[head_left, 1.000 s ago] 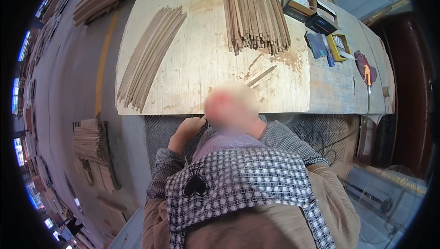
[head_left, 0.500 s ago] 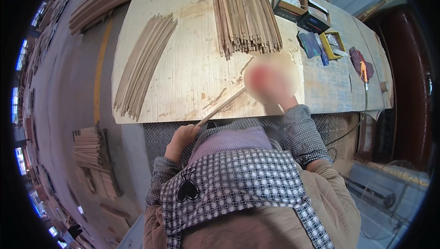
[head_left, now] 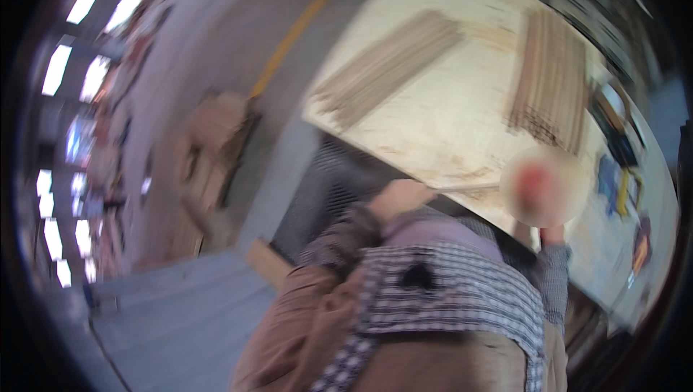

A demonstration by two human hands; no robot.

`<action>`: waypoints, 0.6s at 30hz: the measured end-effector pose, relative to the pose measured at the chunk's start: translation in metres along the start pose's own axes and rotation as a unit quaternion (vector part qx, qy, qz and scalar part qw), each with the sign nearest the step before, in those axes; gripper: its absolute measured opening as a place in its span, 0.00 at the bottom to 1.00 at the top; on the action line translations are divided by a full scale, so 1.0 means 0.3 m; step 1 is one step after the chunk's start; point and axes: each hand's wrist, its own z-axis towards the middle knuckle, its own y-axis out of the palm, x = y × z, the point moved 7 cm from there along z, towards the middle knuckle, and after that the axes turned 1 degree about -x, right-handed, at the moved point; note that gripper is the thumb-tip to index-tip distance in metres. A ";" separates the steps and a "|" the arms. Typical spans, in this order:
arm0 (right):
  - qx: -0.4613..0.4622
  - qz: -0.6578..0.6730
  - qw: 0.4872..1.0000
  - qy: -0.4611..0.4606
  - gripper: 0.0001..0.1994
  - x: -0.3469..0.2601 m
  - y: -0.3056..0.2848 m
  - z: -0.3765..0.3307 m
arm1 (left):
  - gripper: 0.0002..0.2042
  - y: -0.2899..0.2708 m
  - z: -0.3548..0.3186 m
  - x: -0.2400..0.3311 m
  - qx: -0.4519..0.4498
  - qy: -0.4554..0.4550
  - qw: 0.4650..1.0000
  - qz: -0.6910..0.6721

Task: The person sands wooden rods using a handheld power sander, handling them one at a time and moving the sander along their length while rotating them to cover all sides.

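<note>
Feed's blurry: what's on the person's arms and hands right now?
Both hands look bare, no gloves. The left hand comes out of a dark checked sleeve. The right hand is mostly hidden by a blur; its sleeve is the same checked cloth.

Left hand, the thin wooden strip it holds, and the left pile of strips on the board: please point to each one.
left hand (head_left: pixel 401 197), head view, back of the hand
thin wooden strip (head_left: pixel 469 187), head view, middle of its length
left pile of strips (head_left: pixel 390 67), head view, middle of the pile

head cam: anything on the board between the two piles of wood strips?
Nothing: in the head view the plywood board shows bare between the left pile of strips and the right pile. The frame is blurred, so small scraps could escape notice.
</note>
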 end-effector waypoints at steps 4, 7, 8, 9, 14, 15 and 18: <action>-0.033 -0.053 0.987 -0.150 0.19 -0.172 0.152 -0.050 | 0.16 0.023 -0.009 -0.021 0.057 -0.042 0.997 -0.007; 0.016 -0.238 0.941 -0.241 0.17 -0.386 0.211 -0.080 | 0.16 0.011 -0.010 -0.053 0.085 -0.110 0.990 -0.024; -0.007 -0.244 0.933 -0.263 0.17 -0.456 0.234 -0.092 | 0.17 0.028 -0.034 -0.071 0.102 -0.129 0.985 -0.041; -0.024 -0.256 0.929 -0.265 0.17 -0.490 0.237 -0.109 | 0.17 0.007 -0.042 -0.057 0.109 -0.114 0.987 -0.029; 0.019 -0.317 0.906 -0.280 0.27 -0.423 0.247 -0.137 | 0.18 0.069 -0.026 -0.082 0.184 -0.110 0.976 -0.037; -0.040 -0.205 0.964 -0.165 0.30 -0.274 0.237 -0.082 | 0.18 0.078 -0.017 -0.085 0.203 -0.112 0.972 -0.035; -0.103 -0.103 0.988 0.046 0.41 -0.064 0.170 -0.037 | 0.17 0.044 -0.039 -0.081 0.199 -0.119 0.971 -0.063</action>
